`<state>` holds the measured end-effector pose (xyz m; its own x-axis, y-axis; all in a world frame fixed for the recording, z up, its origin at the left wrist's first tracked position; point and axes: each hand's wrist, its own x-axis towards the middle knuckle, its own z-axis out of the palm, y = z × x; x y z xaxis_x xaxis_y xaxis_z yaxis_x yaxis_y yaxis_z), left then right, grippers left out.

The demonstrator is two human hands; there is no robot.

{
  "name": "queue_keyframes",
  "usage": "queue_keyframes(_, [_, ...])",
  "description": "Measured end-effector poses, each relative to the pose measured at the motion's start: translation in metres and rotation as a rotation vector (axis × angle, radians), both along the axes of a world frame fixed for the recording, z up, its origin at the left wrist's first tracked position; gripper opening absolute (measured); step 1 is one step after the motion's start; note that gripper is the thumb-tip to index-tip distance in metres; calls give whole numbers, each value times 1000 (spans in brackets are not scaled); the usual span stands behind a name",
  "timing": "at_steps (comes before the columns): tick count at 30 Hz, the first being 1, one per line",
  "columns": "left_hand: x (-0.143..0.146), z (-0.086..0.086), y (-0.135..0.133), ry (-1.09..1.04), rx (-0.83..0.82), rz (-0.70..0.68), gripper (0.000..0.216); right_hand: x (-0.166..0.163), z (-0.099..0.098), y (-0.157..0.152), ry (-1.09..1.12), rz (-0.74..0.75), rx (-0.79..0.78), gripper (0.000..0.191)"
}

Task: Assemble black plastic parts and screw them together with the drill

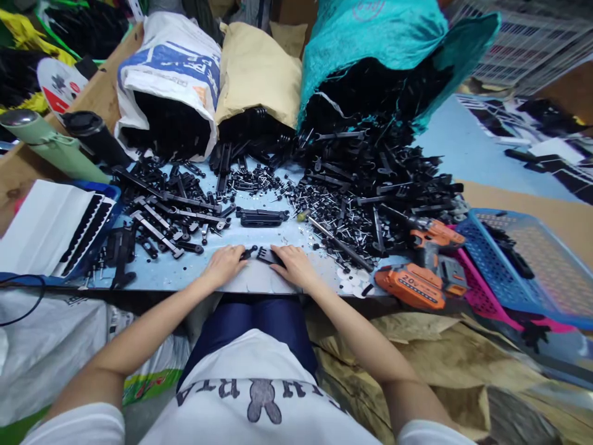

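Though partly hidden, piece [267, 254] seems pronged.

The one marking you can read clearly is "20V", possibly with a dot after the 2, on the orange battery [410, 285] touching your drill [428, 247]. Left of the drill, your shirt [241, 408] bears dark letters on either side of a rabbit print, too distorted to read surely. Beyond the drill, the teal sack [375, 31] has unclear red lettering in a ring; farther left, the white sack [169, 68] has illegible lettering on its blue band.
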<state>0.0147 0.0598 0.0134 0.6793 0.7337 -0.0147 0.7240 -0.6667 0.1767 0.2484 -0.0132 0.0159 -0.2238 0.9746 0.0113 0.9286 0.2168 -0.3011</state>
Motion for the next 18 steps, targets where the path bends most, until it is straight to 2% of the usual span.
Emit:
queue_keyframes(2, [-6,-16,-17,-67,57,67,31,-4,-3,4,52,0,-21,46])
queue_keyframes(4, [-16,-24,-25,-235,81,153,27,0,-1,2,105,58,-47,42])
queue_keyframes(7, [-26,-24,-27,-671,63,249,18,9,7,-7,114,249,-79,34])
queue_keyframes(8, [-27,-21,-27,-821,43,279,19,9,10,-11,102,267,-78,35])
queue_keyframes(10, [-22,-15,-26,-1032,-39,340,23,4,13,-15,71,126,-56,34])
queue_keyframes(12, [-12,-8,-26,-1111,-168,391,27,-7,12,-16,32,-187,-35,38])
queue_keyframes(14, [-1,-2,-27,-1130,-320,418,31,-17,8,-15,1,-483,-41,70])
queue_keyframes(15, [5,0,-27,-1133,-389,423,33,-21,6,-14,-7,-582,-60,83])
queue_keyframes(16, [10,2,-28,-1137,-448,426,34,-22,4,-14,-9,-652,-84,88])
queue_keyframes(18, [19,4,-31,-1130,-539,433,37,-22,1,-13,49,-700,-114,78])
